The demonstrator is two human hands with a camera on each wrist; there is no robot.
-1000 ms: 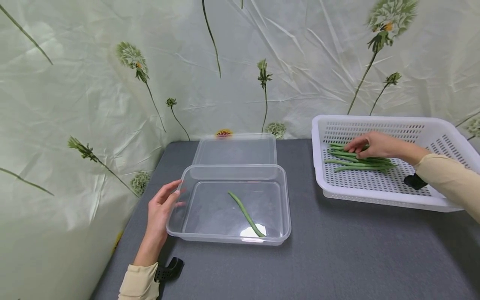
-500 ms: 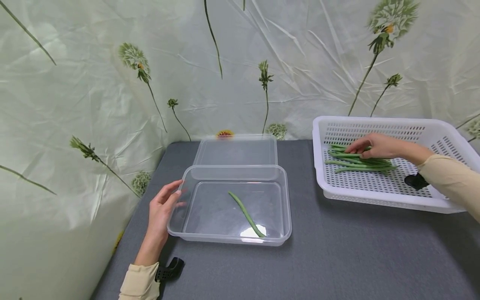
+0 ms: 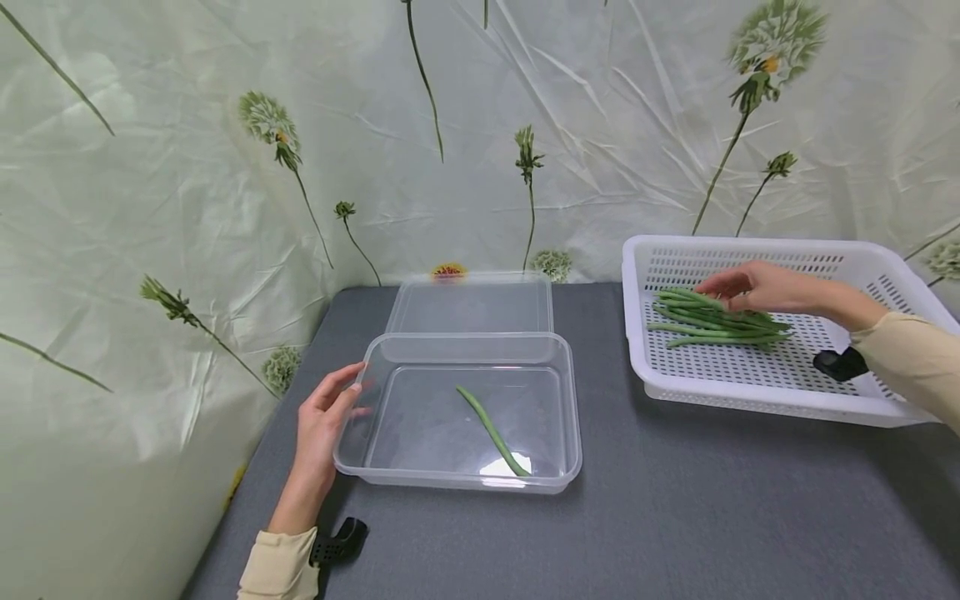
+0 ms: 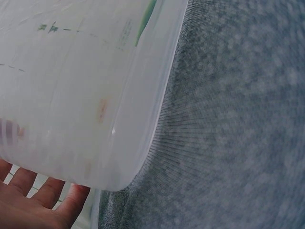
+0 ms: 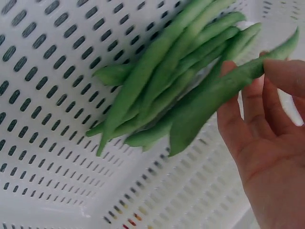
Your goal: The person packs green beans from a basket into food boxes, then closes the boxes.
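Observation:
In the right wrist view, my right hand (image 5: 271,138) pinches a green bean (image 5: 205,105) between thumb and fingers, just over a pile of several green beans (image 5: 167,71). The head view shows this right hand (image 3: 787,292) inside a white perforated basket (image 3: 750,406). My left hand (image 3: 318,433) rests against the outer left wall of a clear plastic container (image 3: 457,481), its fingers loosely spread and partly seen through the wall. The left wrist view has its fingertips (image 4: 76,193) touching the container's edge. One green bean (image 3: 489,427) lies slanted on the container's floor.
A clear flat lid (image 3: 472,302) lies right behind the container. Grey cloth (image 3: 637,517) covers the table, and a sheet printed with dandelions (image 3: 450,125) hangs along the back and left. Black wrist bands (image 3: 341,542) are on both wrists.
My right hand has drawn slightly to the right within the basket, with a bean now pinched, and more of the pile shows. The left hand and the container have stayed in place.

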